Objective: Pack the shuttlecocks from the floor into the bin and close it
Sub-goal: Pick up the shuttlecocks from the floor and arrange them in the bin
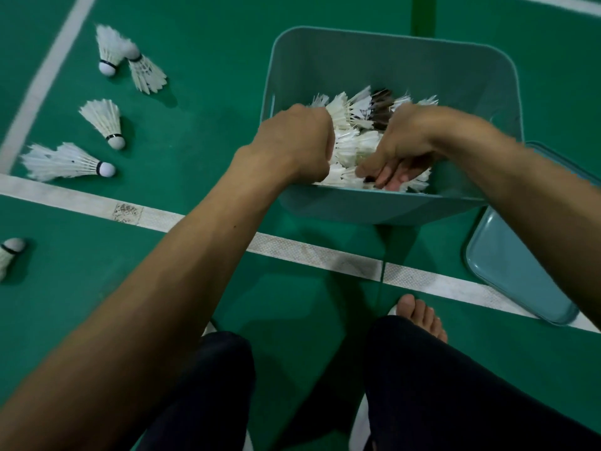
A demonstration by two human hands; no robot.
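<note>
A teal bin (390,50) stands open on the green court floor, holding a heap of white feather shuttlecocks (354,109). Both of my hands reach down inside it. My left hand (299,141) is curled in a fist at the bin's left wall, gripping a bunch of shuttlecocks whose feathers stick out to its right. My right hand (400,151) is bent at the wrist, and its fingers and thumb hold shuttlecocks near the front wall. More loose shuttlecocks lie on the floor at the left: a pair (130,60), one (104,122), a stacked pair (65,161) and one at the edge (8,255).
The bin's teal lid (507,255) lies flat on the floor to the right of the bin. White court lines (309,252) cross the floor in front of the bin. My bare foot (419,317) and dark trouser legs are below.
</note>
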